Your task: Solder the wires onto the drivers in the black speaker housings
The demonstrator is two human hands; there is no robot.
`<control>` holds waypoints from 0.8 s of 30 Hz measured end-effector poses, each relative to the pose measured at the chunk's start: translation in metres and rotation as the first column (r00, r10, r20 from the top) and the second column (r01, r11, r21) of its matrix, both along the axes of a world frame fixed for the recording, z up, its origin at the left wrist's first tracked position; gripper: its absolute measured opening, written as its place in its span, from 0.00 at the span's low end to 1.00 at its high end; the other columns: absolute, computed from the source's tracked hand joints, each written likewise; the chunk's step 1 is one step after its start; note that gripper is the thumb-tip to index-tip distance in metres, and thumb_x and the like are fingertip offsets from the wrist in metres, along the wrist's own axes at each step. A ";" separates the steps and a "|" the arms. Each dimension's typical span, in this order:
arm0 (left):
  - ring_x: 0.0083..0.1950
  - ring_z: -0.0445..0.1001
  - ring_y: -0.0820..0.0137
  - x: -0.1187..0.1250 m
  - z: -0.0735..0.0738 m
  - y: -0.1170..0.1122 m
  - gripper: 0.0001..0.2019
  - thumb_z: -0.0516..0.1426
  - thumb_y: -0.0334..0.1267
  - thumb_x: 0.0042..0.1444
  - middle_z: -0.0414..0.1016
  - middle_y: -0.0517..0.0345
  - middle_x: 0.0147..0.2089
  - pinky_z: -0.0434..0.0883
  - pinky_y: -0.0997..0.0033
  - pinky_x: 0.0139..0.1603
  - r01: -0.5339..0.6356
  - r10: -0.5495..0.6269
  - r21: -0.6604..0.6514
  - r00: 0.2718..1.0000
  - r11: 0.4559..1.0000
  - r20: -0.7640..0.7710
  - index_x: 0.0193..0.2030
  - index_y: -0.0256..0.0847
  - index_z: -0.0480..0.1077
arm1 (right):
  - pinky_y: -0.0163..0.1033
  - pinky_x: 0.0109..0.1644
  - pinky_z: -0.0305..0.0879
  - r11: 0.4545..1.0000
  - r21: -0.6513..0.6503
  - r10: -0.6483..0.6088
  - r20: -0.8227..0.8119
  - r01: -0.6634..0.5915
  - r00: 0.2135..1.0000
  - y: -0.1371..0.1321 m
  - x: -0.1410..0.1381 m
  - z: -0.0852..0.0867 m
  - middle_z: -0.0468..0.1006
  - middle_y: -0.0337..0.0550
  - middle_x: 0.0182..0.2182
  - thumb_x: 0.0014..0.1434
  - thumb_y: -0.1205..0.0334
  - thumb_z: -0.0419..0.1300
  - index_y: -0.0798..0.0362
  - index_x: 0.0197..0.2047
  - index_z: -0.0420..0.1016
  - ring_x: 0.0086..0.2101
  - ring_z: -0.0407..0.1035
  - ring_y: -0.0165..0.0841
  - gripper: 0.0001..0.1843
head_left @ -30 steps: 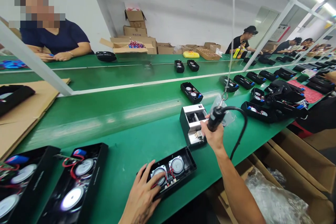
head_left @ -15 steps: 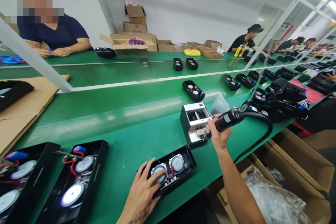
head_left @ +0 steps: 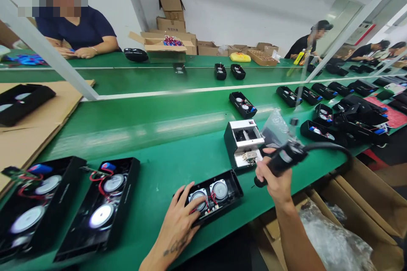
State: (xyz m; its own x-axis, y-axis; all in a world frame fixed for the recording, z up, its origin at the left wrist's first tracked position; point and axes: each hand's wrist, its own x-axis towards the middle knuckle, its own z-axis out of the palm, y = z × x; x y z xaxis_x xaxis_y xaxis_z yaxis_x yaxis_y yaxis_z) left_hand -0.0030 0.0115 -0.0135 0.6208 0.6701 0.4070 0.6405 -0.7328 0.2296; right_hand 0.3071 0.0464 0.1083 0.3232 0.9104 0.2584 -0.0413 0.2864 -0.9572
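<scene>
My left hand rests with spread fingers on the near end of an open black speaker case that holds two round speakers and red wires. My right hand is closed round a black electric screwdriver, tilted with its tip low beside the case's right end. A thick black cable loops from the tool's rear. A small white box-shaped device stands just beyond the case, with a clear plastic bag beside it.
Two larger open speaker cases lie at the near left on the green belt. More black cases line the right. Cardboard sheet at left, cartons below right. A seated person works across the belt; others sit far right.
My right hand brought the screwdriver down from the white device toward the case's right end, tilting it flatter. The view shifted slightly right. My left hand stayed on the case.
</scene>
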 end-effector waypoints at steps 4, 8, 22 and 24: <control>0.78 0.58 0.43 0.000 0.002 -0.003 0.15 0.76 0.49 0.49 0.81 0.62 0.59 0.50 0.40 0.80 -0.008 0.007 -0.025 0.999 1.000 -0.032 0.35 0.47 0.79 | 0.35 0.24 0.62 0.971 0.226 0.116 -0.145 -0.081 0.983 -0.031 -0.023 -0.003 0.66 0.25 0.21 0.70 0.62 0.65 0.40 0.58 0.70 0.17 0.61 0.27 0.16; 0.78 0.58 0.43 0.001 0.004 -0.004 0.15 0.77 0.47 0.48 0.82 0.64 0.59 0.50 0.41 0.80 -0.018 0.017 -0.024 0.999 1.000 -0.030 0.34 0.46 0.78 | 0.35 0.24 0.62 0.946 0.266 0.234 -0.159 -0.187 0.959 -0.040 -0.047 -0.017 0.67 0.27 0.23 0.72 0.64 0.62 0.39 0.61 0.68 0.19 0.62 0.27 0.18; 0.77 0.61 0.44 0.003 0.011 -0.005 0.14 0.76 0.46 0.49 0.82 0.63 0.59 0.52 0.40 0.81 -0.027 0.026 -0.059 1.000 0.998 -0.017 0.34 0.46 0.78 | 0.38 0.20 0.62 0.977 0.114 0.189 -0.074 -0.180 0.979 -0.036 -0.065 -0.038 0.66 0.25 0.21 0.70 0.57 0.62 0.37 0.56 0.62 0.16 0.62 0.31 0.16; 0.78 0.60 0.44 0.004 0.013 -0.005 0.13 0.75 0.44 0.50 0.82 0.65 0.61 0.47 0.40 0.84 -0.034 0.032 -0.065 0.999 0.997 -0.035 0.35 0.46 0.78 | 0.40 0.19 0.61 0.984 0.060 0.166 -0.007 -0.165 0.986 -0.037 -0.066 -0.044 0.65 0.25 0.20 0.69 0.52 0.60 0.34 0.53 0.60 0.14 0.61 0.32 0.13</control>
State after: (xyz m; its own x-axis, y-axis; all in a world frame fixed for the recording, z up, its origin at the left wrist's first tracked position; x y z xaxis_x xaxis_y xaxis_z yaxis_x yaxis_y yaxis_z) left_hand 0.0010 0.0065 -0.0005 0.6107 0.7148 0.3406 0.6725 -0.6953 0.2536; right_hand 0.2415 0.0096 0.0646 0.1728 0.9348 0.3104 -0.1037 0.3307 -0.9380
